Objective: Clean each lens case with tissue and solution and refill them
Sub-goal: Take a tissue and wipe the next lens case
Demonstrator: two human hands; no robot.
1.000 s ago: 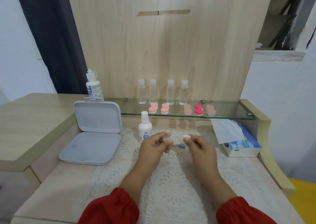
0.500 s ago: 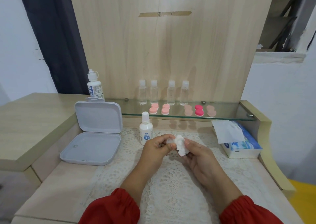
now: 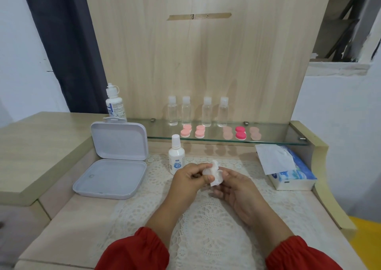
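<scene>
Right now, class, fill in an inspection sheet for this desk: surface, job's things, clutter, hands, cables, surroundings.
Surface: lace mat on a wooden desk.
Job's things: five lens cases and four clear bottles on the glass shelf; solution bottle; tissue box.
Clutter: open white box; second bottle.
Hands: left hand and right hand pinch a tissue.
Cables: nothing seen.
Surroundings: wood panel, dark curtain.
</scene>
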